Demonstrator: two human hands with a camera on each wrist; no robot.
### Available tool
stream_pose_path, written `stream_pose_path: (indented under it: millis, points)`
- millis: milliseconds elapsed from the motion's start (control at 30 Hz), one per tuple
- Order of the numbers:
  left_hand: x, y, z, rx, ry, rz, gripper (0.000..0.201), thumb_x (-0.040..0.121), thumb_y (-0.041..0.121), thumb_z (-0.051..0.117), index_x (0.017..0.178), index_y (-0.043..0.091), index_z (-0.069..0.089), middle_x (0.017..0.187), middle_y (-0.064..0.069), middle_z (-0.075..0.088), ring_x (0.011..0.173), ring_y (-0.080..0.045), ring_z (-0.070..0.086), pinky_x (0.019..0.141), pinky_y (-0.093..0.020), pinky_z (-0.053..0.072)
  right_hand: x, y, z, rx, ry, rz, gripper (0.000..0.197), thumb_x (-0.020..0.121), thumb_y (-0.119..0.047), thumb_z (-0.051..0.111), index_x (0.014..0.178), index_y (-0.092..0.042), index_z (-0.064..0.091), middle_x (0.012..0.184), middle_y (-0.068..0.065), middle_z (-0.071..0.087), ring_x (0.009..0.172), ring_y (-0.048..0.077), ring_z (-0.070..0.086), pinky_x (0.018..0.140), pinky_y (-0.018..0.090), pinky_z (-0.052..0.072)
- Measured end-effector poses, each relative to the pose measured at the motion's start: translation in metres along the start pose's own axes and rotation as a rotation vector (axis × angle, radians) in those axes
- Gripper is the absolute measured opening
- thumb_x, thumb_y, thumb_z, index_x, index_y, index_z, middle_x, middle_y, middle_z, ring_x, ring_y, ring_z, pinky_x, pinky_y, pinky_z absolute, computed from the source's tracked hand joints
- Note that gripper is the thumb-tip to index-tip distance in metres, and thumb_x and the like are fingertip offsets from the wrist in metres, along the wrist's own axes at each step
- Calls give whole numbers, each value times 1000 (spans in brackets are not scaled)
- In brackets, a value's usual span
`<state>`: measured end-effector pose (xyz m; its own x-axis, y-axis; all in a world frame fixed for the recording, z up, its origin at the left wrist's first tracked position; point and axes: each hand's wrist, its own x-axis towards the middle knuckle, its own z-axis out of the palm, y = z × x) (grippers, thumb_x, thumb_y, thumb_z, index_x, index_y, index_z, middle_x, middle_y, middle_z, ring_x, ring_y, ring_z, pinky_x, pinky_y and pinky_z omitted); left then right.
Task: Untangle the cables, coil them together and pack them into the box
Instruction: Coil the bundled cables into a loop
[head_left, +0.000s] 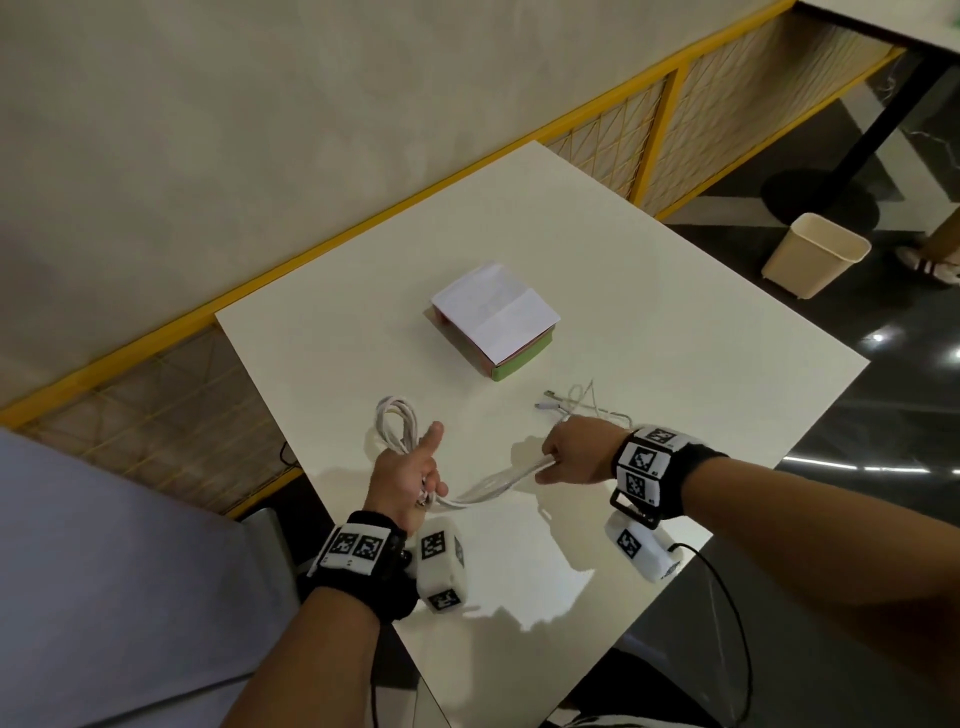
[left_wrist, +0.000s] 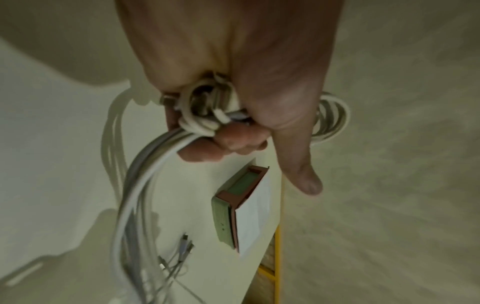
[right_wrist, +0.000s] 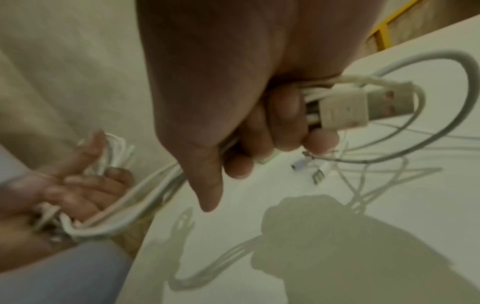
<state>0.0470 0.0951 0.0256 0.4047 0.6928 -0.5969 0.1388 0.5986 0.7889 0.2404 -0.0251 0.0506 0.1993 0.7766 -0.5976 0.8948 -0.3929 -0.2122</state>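
While your left hand (head_left: 408, 475) clamps the wound loops of the cables (head_left: 397, 427), thumb stuck out, your right hand (head_left: 571, 452) fists the loose strands taut between them, probably so the next turn lies flat. Both hands hover over the table (head_left: 649, 291), nearer you than the box (head_left: 496, 325); spare plug ends (head_left: 553, 405) trail just short of it.

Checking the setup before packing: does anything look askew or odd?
Nothing damaged. The box has a white sheet lying skewed over it, and loose cable ends lie tangled on the table.
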Motion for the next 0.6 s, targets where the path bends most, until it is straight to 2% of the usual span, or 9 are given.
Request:
stream_pose_path:
  millis: [67,133,267,333,400,467,533,600]
  points:
    - [1,-9,-3,89,-41,8,39,77,29,74,58,15,43,38,5,31,31,-10,34,48,-27,38,-3,-6,-10,55,78,-84,20,83,-35,59,78,-15,60,70,-2,56,75,24,54,66,29,40]
    - [2,-17,-4,178,-83,21,41,69,36,79,59,15,45,38,4,35,31,-11,37,53,-29,37,-2,-12,-19,116,151,-188,18,82,-28,62,85,-11,62,74,2,58,71,22,50,64,27,36]
    - [-2,-24,2,291,-152,58,41,66,40,71,55,12,43,34,3,36,30,-12,37,52,-31,38,2,-23,-28,170,223,-254,25,84,-34,62,67,-20,49,61,-8,47,64,20,45,60,28,34]
    - [-6,-24,10,345,-193,75,41,65,42,72,57,11,45,33,1,38,30,-13,38,50,-29,36,3,-28,-27,212,269,-255,23,85,-31,60,68,-18,51,63,-4,50,63,22,45,60,29,36]
    - [-7,-25,15,417,-212,77,41,64,44,75,61,11,51,34,0,40,32,-14,39,48,-27,34,4,-33,-24,276,325,-275,17,84,-25,60,75,-11,56,64,0,52,62,23,45,60,30,35]
    - [-7,-27,18,451,-225,76,40,65,44,76,69,10,56,37,-1,42,33,-14,40,46,-25,33,3,-38,-21,371,352,-288,14,84,-22,63,85,-11,55,59,-3,48,55,20,42,59,28,34]
    - [-8,-27,18,439,-235,77,38,65,44,74,73,11,59,38,0,44,33,-13,40,45,-25,34,2,-41,-19,460,348,-278,26,83,-21,65,102,-11,50,54,-6,44,50,13,41,56,29,34]
    - [-10,-28,20,422,-245,79,33,67,42,73,73,12,59,36,4,45,31,-11,40,44,-24,33,2,-42,-20,491,325,-270,39,83,-20,66,115,-11,45,53,-4,44,49,12,41,56,29,35]
